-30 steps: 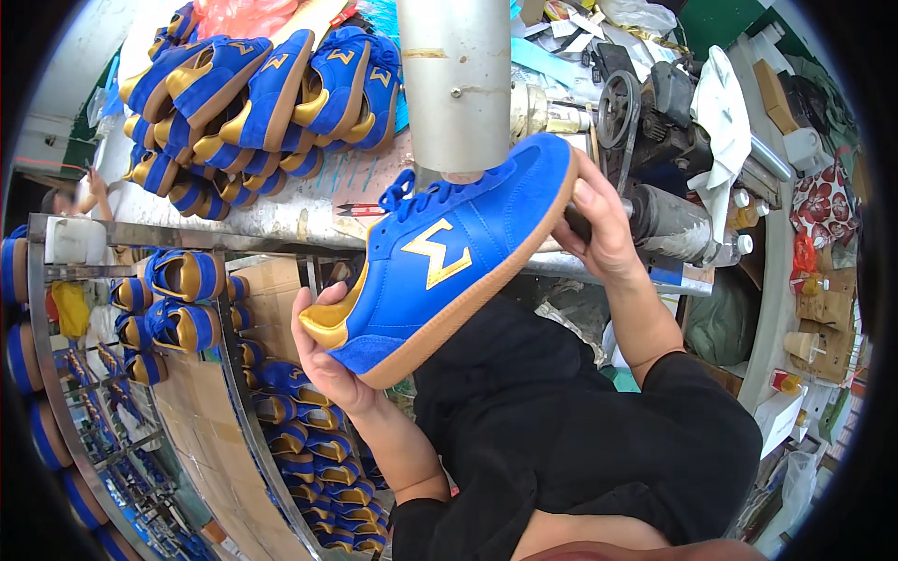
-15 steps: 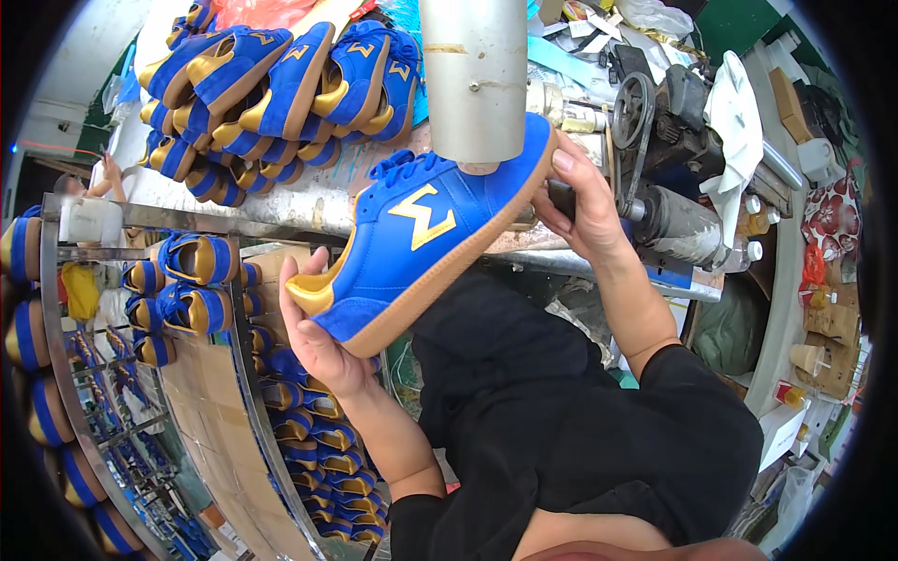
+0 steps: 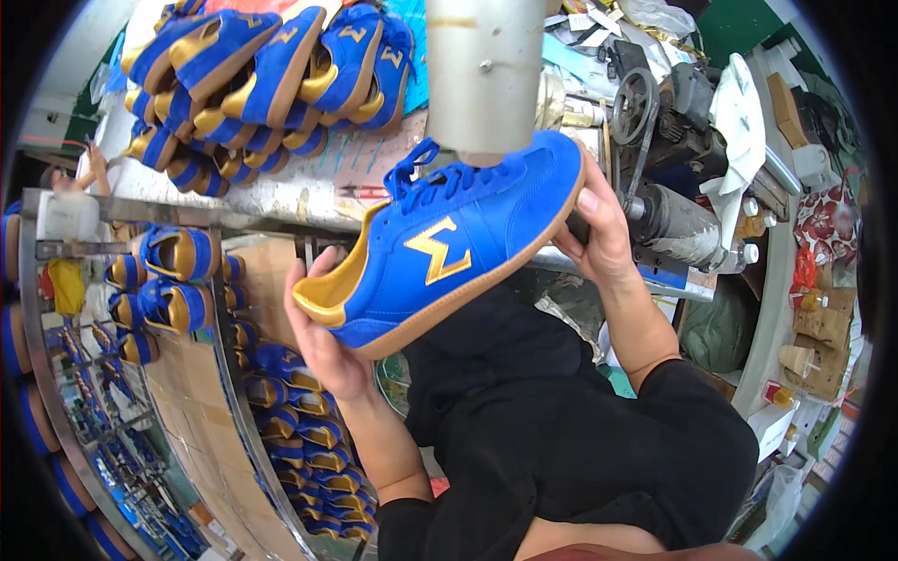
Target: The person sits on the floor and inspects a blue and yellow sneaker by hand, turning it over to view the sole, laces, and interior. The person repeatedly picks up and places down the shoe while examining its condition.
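Observation:
Between my two hands I hold a blue sneaker [image 3: 496, 224] with a gold zigzag mark on its side, a gold lining and a tan gum sole. My left hand [image 3: 327, 341] is closed round the heel at the lower left. At the toe, my right hand [image 3: 599, 224] grips the sole, thumb on the edge; some of its fingers are hidden underneath. The shoe is tilted, toe raised to the right. Just over its laces hangs a pale metal cylinder [image 3: 485, 75], which covers part of the upper; whether they touch I cannot tell.
A pile of matching sneakers [image 3: 271, 84] lies on the worktable [image 3: 309, 192] at the back left. A metal rack [image 3: 238, 393] with more shoes stands left. Back right is a machine with a pulley wheel [image 3: 636, 107] and a white cloth [image 3: 736, 140]. Another person [image 3: 79, 173] is at far left.
The sneaker has moved slightly right and turned, so its laces and the inside of the heel show more. Both hands keep hold of it. The whole view has shifted a little.

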Demonstrator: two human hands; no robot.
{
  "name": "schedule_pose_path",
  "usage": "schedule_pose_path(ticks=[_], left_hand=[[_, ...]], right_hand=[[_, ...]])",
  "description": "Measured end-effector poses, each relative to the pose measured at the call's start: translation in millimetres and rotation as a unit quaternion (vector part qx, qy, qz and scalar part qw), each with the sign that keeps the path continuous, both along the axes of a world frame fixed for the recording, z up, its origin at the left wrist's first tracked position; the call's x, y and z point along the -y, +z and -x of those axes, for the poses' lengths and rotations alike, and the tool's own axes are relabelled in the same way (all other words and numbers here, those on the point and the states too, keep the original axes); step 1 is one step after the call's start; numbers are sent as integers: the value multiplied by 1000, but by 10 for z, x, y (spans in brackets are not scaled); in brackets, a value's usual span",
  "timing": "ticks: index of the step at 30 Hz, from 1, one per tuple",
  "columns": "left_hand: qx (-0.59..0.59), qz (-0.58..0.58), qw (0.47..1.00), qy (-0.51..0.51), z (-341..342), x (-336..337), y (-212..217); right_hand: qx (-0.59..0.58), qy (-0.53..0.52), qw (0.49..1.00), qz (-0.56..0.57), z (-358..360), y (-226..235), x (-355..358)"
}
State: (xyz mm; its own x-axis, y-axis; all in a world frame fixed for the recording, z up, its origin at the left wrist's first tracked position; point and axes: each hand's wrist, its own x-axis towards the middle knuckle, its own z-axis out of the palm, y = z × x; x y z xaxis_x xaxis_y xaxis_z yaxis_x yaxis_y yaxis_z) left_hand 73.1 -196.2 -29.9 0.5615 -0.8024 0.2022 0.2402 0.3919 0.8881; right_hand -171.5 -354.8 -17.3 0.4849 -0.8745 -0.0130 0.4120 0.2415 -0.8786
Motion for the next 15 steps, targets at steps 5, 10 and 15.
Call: schedule_pose_path(ticks=[5, 10, 15], left_hand=[[-14, -55, 998, 17, 122, -469, -542], [96, -107, 981, 128, 256, -1185, -1042], [102, -190, 961, 173, 471, -1676, -1384]], right_hand=[[1, 77, 996, -52, -45, -314, -165], [-160, -58, 985, -3, 92, -1008, -390], [-183, 98, 978, -25, 82, -1366, -887]])
